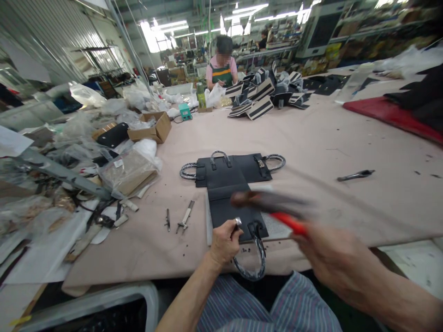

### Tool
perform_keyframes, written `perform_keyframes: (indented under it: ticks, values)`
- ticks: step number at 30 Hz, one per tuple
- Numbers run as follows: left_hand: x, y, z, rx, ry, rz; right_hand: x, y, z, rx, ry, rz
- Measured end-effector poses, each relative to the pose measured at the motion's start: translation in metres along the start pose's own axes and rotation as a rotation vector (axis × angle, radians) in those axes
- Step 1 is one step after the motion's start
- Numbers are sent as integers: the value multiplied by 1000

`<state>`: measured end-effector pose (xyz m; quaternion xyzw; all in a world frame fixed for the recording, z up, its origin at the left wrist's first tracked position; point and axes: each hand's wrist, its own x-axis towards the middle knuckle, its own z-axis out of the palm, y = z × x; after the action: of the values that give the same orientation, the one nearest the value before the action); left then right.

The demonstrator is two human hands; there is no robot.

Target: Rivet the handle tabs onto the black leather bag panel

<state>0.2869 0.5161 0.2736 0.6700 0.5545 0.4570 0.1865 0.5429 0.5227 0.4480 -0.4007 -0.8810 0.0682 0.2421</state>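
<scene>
My left hand (225, 240) is closed round a short metal punch (238, 222), its silver top showing above the fingers; the lower end is hidden. The fist rests at the near end of a black leather bag panel (224, 210), beside the base of a plastic-wrapped handle (258, 260) that curves over the table edge. Motion blurs my right hand (334, 251), which grips a hammer (266, 203) by its red-orange handle. The hammer head hangs over the panel, apart from the punch. Farther back, black panels (251, 166) with more wrapped handles lie joined on it.
A caliper (187, 216) and a thin pointed tool (168, 220) lie left of the panel. Pliers (356, 175) are at right. An open cardboard box (154, 128) and plastic-wrapped stacks (129, 170) crowd the left. Striped pieces (258, 99) are piled before a seated person (222, 67).
</scene>
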Motion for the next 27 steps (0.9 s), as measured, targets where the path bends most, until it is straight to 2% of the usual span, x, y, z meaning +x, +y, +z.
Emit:
perform_keyframes:
  ticks: [3, 6, 9, 11, 13, 15, 17, 20, 23, 27]
  values:
    - [0, 0, 0, 12, -9, -13, -2, 17, 14, 5, -172, 32]
    - [0, -1, -1, -8, -9, -26, -2, 50, 22, 83, -263, 258]
    - [1, -1, -4, -37, -31, -37, -11, 96, 40, 198, -345, 524]
    - [2, 0, -7, -51, -58, -36, -21, 126, 59, 148, -383, 657]
    - [3, 1, -11, -62, -83, -33, -31, 147, 77, 10, -373, 693]
    - [4, 3, -13, -67, -92, -28, -35, 153, 92, -111, -314, 648]
    - [5, 5, -15, -66, -95, -28, -31, 142, 105, -144, -229, 569]
    - [9, 8, -17, -48, -102, -27, -15, 108, 125, -37, -152, 269]
    - [11, 9, -17, -39, -106, -25, -3, 77, 146, 124, -190, 25]
    - [5, 4, -14, -62, -8, -99, -2, 69, 161, 183, -219, 3]
